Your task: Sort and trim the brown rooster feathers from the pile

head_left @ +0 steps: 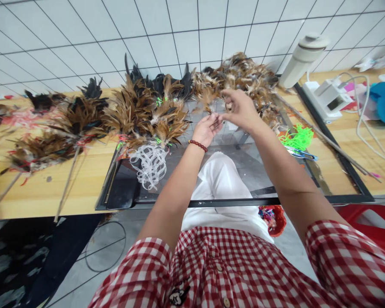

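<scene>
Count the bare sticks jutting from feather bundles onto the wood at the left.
2: one stick runs down from the taller bundle; the other stick slants from the flatter bundle farther left. More may be hidden under feathers.

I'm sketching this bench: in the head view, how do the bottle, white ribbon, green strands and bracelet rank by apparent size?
Largest to smallest:
- Bottle and white ribbon: too alike to rank
- Green strands
- Bracelet
</scene>
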### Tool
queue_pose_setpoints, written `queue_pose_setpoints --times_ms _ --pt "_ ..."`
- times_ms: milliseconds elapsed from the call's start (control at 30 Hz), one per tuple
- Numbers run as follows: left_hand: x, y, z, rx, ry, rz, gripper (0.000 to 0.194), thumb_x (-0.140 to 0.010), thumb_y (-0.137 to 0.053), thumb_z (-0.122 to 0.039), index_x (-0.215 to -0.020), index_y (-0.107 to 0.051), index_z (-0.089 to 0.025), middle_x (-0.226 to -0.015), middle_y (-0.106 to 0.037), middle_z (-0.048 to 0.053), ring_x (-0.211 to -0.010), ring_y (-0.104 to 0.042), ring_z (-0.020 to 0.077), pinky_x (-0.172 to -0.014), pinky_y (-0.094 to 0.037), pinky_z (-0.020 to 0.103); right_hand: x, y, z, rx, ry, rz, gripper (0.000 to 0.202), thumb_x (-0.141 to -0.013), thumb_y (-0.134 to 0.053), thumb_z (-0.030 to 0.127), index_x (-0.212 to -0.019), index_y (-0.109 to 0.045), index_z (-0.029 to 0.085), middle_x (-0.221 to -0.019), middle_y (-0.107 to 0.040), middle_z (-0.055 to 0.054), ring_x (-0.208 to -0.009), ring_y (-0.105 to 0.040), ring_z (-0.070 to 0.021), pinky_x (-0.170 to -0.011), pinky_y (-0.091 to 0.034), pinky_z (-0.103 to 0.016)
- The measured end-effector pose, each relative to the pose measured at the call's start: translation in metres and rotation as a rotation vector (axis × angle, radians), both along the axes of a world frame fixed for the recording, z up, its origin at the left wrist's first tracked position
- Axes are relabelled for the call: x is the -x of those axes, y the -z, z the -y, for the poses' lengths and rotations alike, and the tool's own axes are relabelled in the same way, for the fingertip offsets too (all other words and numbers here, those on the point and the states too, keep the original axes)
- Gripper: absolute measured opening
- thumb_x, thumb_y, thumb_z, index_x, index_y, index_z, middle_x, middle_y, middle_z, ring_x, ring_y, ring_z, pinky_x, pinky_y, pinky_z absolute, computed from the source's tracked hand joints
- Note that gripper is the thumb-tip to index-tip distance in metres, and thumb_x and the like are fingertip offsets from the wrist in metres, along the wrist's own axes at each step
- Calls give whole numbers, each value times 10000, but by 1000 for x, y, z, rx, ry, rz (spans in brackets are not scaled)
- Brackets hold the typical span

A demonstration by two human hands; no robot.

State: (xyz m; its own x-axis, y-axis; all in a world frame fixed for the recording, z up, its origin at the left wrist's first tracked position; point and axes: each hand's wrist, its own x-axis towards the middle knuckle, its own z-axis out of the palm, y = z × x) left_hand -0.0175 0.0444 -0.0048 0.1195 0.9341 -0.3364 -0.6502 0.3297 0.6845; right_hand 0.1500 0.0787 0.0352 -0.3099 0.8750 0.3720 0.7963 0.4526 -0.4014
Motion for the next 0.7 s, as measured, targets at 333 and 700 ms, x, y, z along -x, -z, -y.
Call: queue_pose_setpoints --times_ms 333,700 --pt "-3 -1 0 -17 -79 60 201 -1020 -592 -163 -842 -683 -149 -663 -634 -38 -604 -603 43 -734 -494 197 -40 13 -19 135 378 67 275 -916 -651 340 -1080 -805 182 -1059 -777 -155 -1042 -702 -344 -932 -544 -482" --pt "-4 1 -1 -32 -69 70 189 -1025 -581 -154 -860 -673 -151 -669 -645 -42 -615 -618 42 -722 -491 198 -24 18 -20 238 197 -183 108 -875 -704 248 -871 -765 159 -893 -751 -110 -850 -688 -244 -805 -526 -379"
